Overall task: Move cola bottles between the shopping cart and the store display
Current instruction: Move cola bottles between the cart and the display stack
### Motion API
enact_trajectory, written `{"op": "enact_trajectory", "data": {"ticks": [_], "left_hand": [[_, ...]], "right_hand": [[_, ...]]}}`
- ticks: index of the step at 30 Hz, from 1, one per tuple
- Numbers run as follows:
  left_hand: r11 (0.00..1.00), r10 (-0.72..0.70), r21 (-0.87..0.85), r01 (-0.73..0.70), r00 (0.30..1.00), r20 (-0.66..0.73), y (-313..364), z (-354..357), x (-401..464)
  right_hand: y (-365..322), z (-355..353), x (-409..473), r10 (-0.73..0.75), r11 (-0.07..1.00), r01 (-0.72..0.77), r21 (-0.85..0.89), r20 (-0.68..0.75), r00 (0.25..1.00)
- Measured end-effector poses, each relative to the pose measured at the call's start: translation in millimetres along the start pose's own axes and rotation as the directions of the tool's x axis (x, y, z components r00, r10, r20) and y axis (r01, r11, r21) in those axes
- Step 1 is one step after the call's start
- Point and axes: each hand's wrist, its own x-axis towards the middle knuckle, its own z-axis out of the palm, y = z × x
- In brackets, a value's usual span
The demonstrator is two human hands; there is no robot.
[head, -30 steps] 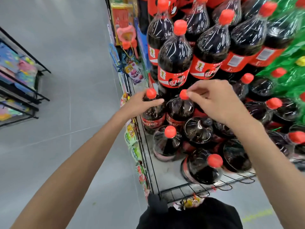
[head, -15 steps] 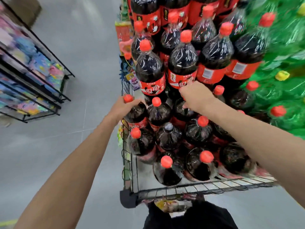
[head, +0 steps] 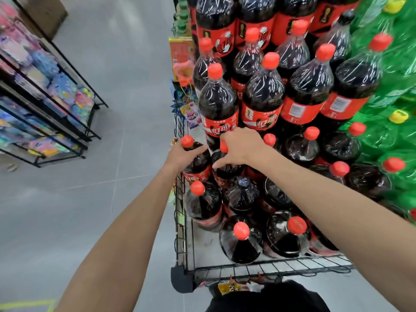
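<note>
Two cola bottles are in play at the far end of the cart (head: pixel 270 270), right up against the display (head: pixel 292 91). The left bottle (head: pixel 198 163) stands at the cart's far left corner, its red cap poking up above the left hand (head: pixel 183 155), whose fingers wrap the neck and shoulder. Just beside it, touching, the right bottle (head: pixel 225 168) sits under the right hand (head: pixel 242 147), which covers the neck from above with the cap peeking out at its edge; the thumb points down and left over the bottle's shoulder. That looks like a grip round the neck, though the fingers themselves are hidden.

What has changed? A second ago the right hand was only pinching at the cap; half a second ago it had closed over the bottle, and now it sits lower and firmer. The left hand has kept its hold on the corner bottle throughout. Both bottles seem to stand where they stood, not yet lifted.

So both grips look set, and the judgement is that a two-handed lift towards the display comes next. More bottles (head: pixel 240 242) fill the cart nearer the person, so plenty of the task remains. Green bottles (head: pixel 394 91) stack to the right.
</note>
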Motion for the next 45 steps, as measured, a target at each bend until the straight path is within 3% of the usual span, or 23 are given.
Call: {"op": "enact_trajectory", "data": {"ticks": [6, 8, 13, 17, 22, 26, 31, 33, 36, 39, 42, 45], "left_hand": [[0.973, 0.169, 0.171, -0.155, 0.983, -0.069, -6, 3, 2], [0.942, 0.224, 0.263, -0.209, 0.974, -0.027, -8, -1, -1], [0.92, 0.24, 0.288, -0.265, 0.963, 0.118, -14, -12, -7], [0.956, 0.195, 0.208, -0.206, 0.978, 0.073, -16, -8, -11], [0.978, 0.179, 0.085, -0.189, 0.978, 0.105, -15, -12, -19], [0.98, 0.198, -0.036, -0.195, 0.967, 0.162, -12, -23, -18], [0.956, 0.293, -0.085, -0.281, 0.925, 0.241, -4, -29, -22], [0.923, 0.381, -0.133, -0.362, 0.909, 0.171, 8, -32, -32], [0.834, 0.533, -0.137, -0.535, 0.844, -0.055, 48, -31, -53], [0.749, 0.639, -0.092, -0.656, 0.752, -0.161, 97, -11, -75], [0.743, 0.669, 0.006, -0.669, 0.742, 0.042, 137, 33, -90], [0.696, 0.508, 0.46, -0.551, 0.831, 0.226, 159, 88, -88]], "right_hand": [[-4, 13, 12, 0.057, 0.995, -0.052, 0.08, -0.062, 0.996], [-3, 12, 14, 0.044, 0.996, -0.038, 0.082, -0.064, 0.997], [6, 9, 16, -0.061, 0.998, 0.062, 0.014, -0.056, 0.997], [7, 9, 14, -0.138, 0.985, 0.129, -0.114, -0.08, 0.987], [7, 13, 1, -0.11, 0.975, 0.076, -0.209, -0.156, 0.982], [14, 10, -20, -0.085, 0.99, 0.041, -0.137, -0.333, 0.939], [29, -4, -41, -0.027, 1.0, 0.025, -0.012, -0.273, 0.962], [46, -10, -52, 0.016, 1.0, -0.011, 0.017, -0.315, 0.949], [92, -20, -74, 0.16, 0.987, -0.131, 0.097, -0.431, 0.888], [142, -30, -91, 0.305, 0.952, -0.276, 0.13, -0.433, 0.848], [174, -28, -91, 0.368, 0.93, -0.345, 0.13, -0.273, 0.889], [186, -17, -82, 0.309, 0.951, -0.306, 0.051, -0.111, 0.944]]}}
